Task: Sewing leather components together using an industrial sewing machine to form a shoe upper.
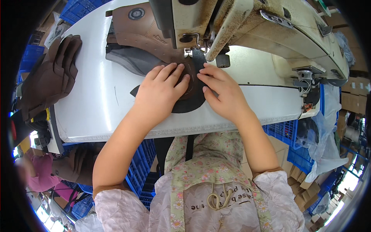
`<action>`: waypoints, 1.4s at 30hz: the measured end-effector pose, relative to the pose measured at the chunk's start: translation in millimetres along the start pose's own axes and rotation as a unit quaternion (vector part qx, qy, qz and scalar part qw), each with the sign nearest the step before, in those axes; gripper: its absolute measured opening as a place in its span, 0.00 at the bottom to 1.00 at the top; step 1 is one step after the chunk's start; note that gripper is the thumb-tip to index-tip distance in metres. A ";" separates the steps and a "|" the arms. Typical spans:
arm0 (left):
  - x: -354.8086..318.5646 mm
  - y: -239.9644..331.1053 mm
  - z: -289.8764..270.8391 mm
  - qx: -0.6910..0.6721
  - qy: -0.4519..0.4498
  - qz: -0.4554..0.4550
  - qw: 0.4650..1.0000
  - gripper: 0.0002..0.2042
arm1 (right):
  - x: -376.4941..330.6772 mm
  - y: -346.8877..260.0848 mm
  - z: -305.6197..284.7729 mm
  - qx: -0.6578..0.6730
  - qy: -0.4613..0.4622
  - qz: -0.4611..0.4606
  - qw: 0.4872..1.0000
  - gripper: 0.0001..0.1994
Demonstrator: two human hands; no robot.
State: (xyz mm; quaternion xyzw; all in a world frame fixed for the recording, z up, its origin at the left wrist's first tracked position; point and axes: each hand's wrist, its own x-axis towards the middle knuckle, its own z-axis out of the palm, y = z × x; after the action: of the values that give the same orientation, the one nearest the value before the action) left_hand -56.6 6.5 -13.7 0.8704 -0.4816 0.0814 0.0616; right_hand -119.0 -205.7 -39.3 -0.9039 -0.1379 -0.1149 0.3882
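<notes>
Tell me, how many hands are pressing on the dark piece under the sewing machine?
2. The left hand lies flat on the dark piece, left of the needle. The right hand presses its right edge, just below the sewing machine. No other hands show here.

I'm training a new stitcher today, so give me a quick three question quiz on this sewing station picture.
1. True or false: both hands press flat on the dark leather piece.
2. Where is the stack of brown leather pieces? A) left end of the white table B) under the needle C) in a blue crate
3. Fill in: the sewing machine body is ___ coloured.

Key:
1. True; the left hand and right hand lie on it, fingers near the presser foot.
2. A
3. Cream
</notes>
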 end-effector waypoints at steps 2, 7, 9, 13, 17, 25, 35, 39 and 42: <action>-1.8 -4.5 0.3 0.005 0.000 0.007 1.000 0.21 | -0.3 0.5 2.0 0.010 0.005 -0.004 1.000 0.14; -1.6 -14.2 -0.9 0.004 0.001 0.023 1.000 0.21 | -0.3 0.1 7.5 0.018 0.016 -0.006 1.000 0.15; -1.6 -16.5 -1.1 0.018 0.007 0.032 0.999 0.22 | 0.7 0.7 8.9 0.000 0.024 -0.026 0.999 0.14; -2.5 -16.0 -0.4 -0.022 -0.022 0.047 0.998 0.23 | -5.0 1.9 2.6 -0.104 0.018 -0.058 0.993 0.13; -6.0 -22.5 -4.1 -0.026 -0.025 0.071 0.997 0.25 | -13.3 -0.9 2.6 -0.103 0.006 -0.053 0.993 0.11; -8.1 -25.9 -1.7 -0.024 -0.009 0.090 0.996 0.24 | -20.2 -8.7 5.3 -0.124 0.007 -0.061 0.990 0.12; -9.0 -24.7 0.2 -0.005 -0.007 0.089 0.996 0.23 | -20.3 -8.7 0.4 -0.111 -0.019 -0.065 0.992 0.13; -8.4 -26.0 0.8 0.018 -0.001 0.105 0.994 0.22 | -21.8 -8.9 0.5 -0.097 -0.021 -0.055 0.994 0.15; -8.0 -26.9 1.4 0.015 0.003 0.111 0.994 0.22 | -22.5 -9.1 1.2 -0.094 -0.019 -0.053 0.994 0.15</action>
State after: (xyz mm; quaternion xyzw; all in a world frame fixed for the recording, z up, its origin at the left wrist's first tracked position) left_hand -37.9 27.1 -17.5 0.8122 -0.5737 0.0977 0.0412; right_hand -143.0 -202.4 -41.1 -0.9298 -0.1815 -0.1311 0.2921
